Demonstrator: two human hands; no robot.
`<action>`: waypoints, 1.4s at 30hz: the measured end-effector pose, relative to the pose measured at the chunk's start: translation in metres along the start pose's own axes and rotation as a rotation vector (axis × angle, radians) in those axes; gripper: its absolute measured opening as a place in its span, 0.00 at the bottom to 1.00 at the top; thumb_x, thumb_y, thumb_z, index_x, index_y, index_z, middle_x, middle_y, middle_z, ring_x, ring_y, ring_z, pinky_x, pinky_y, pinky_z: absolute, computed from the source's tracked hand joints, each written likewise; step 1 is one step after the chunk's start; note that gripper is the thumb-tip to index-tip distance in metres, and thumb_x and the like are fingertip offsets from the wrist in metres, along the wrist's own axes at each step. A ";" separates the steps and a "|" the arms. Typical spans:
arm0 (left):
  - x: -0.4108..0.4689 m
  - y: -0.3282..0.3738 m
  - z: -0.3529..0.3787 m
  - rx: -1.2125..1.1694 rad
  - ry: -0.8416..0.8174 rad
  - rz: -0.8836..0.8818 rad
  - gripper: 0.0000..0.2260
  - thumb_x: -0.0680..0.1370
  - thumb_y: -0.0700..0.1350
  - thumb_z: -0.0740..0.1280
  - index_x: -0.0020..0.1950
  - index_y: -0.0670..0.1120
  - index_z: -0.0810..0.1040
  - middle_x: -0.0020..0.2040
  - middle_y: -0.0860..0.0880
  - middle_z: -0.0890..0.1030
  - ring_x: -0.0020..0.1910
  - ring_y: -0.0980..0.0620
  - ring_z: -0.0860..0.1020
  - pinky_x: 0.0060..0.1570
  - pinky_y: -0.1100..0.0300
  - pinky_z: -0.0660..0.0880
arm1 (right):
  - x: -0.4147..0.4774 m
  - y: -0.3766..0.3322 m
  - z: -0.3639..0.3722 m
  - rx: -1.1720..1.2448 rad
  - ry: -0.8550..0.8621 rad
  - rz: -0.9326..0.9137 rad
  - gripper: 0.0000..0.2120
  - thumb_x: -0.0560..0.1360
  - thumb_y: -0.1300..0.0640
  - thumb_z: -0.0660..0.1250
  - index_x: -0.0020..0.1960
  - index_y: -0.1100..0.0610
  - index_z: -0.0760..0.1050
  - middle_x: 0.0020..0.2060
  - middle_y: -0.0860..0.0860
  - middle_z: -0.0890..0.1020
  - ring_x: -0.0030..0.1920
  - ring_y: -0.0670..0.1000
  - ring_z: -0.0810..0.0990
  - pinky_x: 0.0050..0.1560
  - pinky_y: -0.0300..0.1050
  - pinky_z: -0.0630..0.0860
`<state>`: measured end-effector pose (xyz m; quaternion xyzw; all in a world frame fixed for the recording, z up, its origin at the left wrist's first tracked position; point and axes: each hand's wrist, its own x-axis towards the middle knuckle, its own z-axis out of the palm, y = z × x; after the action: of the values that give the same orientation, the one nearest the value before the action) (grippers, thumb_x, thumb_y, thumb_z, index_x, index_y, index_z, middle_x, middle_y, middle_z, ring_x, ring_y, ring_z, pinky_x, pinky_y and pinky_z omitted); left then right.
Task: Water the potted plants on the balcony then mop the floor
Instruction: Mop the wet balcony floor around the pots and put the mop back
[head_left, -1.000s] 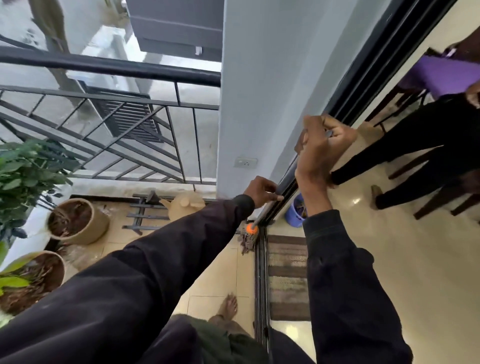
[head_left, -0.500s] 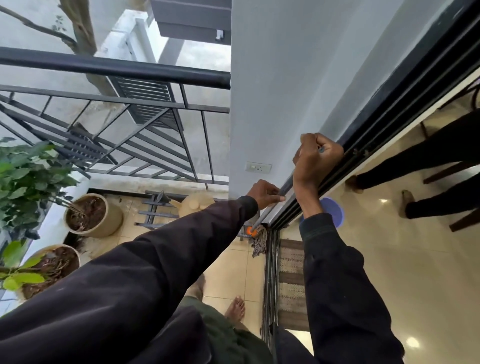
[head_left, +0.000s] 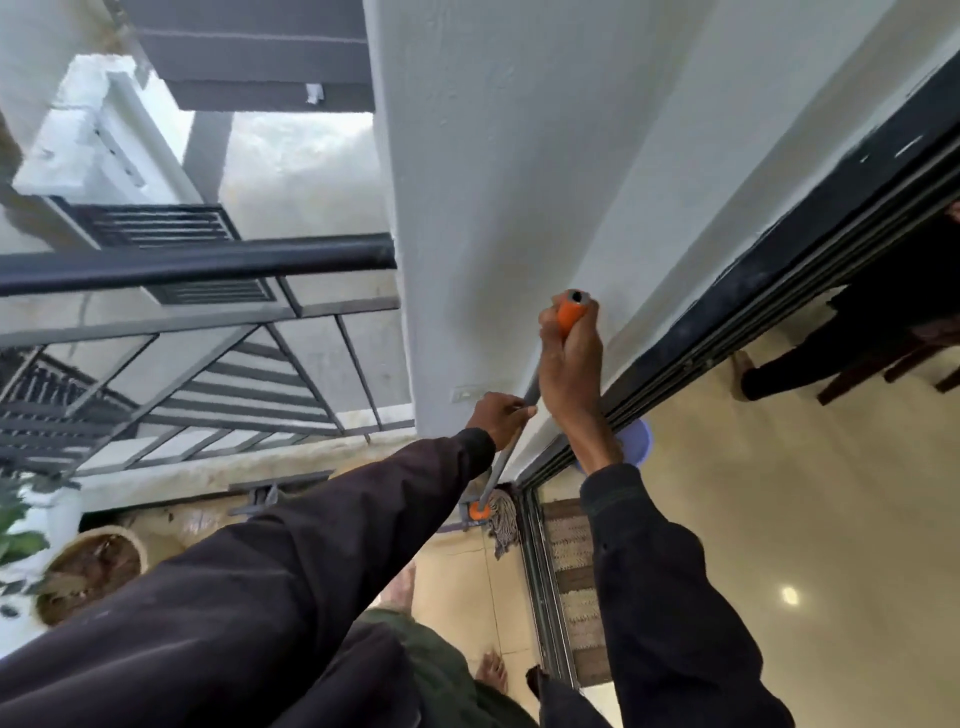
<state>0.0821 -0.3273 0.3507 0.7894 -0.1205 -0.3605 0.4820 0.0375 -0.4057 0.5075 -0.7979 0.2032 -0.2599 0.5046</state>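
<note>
Orange-capped grey metal mop pole (head_left: 531, 396) gripped just left of the black sliding-door frame (head_left: 727, 322): right hand (head_left: 569, 364) fingers wrapped tight under the cap, left hand (head_left: 498, 415) curled round lower down. Cap hidden in the fist a second ago, now showing above it. Stringy mop head (head_left: 501, 519) at the frame's foot. Judged settled for mopping, with the round wicker plant pot (head_left: 91, 571) far left of the frame

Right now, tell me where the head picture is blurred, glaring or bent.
Head view: motion blur smears the plant pot and leaves at lower left; the right hand gripping the mop handle is fairly sharp; a glare spot shines on the glossy indoor floor; the wide lens tilts the railing and wall; outside daylight is washed out.
</note>
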 end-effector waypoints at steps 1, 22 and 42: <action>0.006 0.002 -0.003 0.007 -0.013 -0.009 0.12 0.80 0.45 0.70 0.48 0.36 0.84 0.40 0.38 0.81 0.38 0.47 0.76 0.45 0.53 0.74 | 0.006 0.003 0.004 -0.046 0.008 -0.017 0.04 0.87 0.57 0.61 0.61 0.52 0.69 0.50 0.52 0.78 0.47 0.51 0.79 0.45 0.28 0.72; 0.003 -0.002 -0.066 -0.131 0.047 -0.042 0.07 0.84 0.45 0.66 0.53 0.44 0.82 0.49 0.43 0.85 0.41 0.47 0.80 0.43 0.56 0.77 | 0.090 0.016 0.012 -0.782 -0.177 0.218 0.15 0.85 0.60 0.60 0.72 0.59 0.73 0.61 0.58 0.82 0.60 0.58 0.84 0.51 0.47 0.80; -0.036 0.007 -0.060 -0.193 0.222 -0.031 0.11 0.85 0.44 0.64 0.61 0.38 0.80 0.52 0.40 0.86 0.41 0.47 0.82 0.40 0.58 0.77 | 0.063 0.018 -0.002 -0.881 -0.250 0.106 0.18 0.88 0.52 0.57 0.62 0.65 0.79 0.56 0.60 0.85 0.57 0.59 0.85 0.48 0.49 0.80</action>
<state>0.0982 -0.2708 0.3892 0.7762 -0.0190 -0.2880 0.5605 0.0844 -0.4521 0.5049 -0.9500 0.2726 -0.0241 0.1504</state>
